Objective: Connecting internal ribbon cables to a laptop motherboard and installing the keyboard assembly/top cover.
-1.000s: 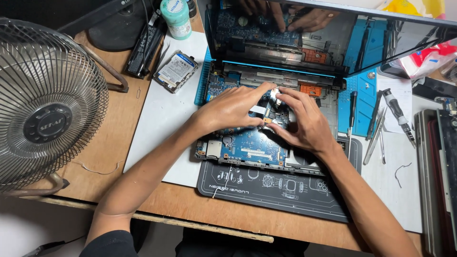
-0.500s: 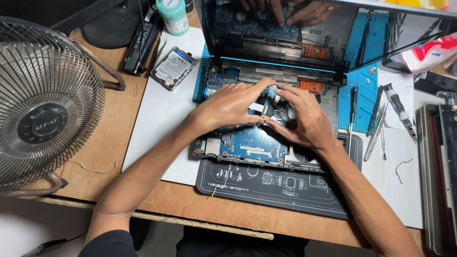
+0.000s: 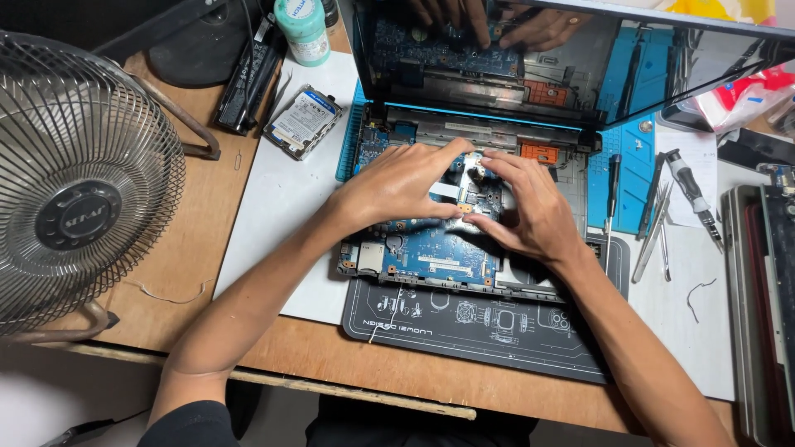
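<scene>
At frame centre, the left hand [image 3: 397, 184] and right hand [image 3: 530, 211] press fingertips onto the opened laptop's blue circuit board [image 3: 435, 248]. Whether either grip pinches anything cannot be told. A wire fan [image 3: 79, 186] stands on the bench [image 3: 195, 248] at left.

A brown wooden table [image 3: 190, 248] fills the view, its front edge a pale strip. Below that edge lies a light grey floor [image 3: 50, 397]. Left on the table stands a wire-caged fan [image 3: 79, 190]; lighting is even.
</scene>
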